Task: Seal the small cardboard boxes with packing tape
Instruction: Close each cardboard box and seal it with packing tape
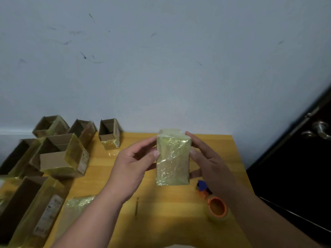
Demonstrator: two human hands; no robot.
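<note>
A small cardboard box point(172, 158) covered in shiny yellowish tape is held up over the middle of the wooden table point(161, 221). My left hand point(133, 167) grips its left side with thumb and curled fingers. On the box's right side my right hand point(209, 163) holds it, fingers along the edge and thumb at the lower corner. A roll of clear packing tape point(217, 208) with an orange core lies on the table below my right wrist.
Several open, tape-wrapped cardboard boxes point(62, 154) crowd the table's left side, one small one point(109, 134) standing near the wall. Another taped box point(78, 204) lies under my left forearm. A blue-and-orange object point(202, 187) lies by the roll. A dark door point(304, 167) is at right.
</note>
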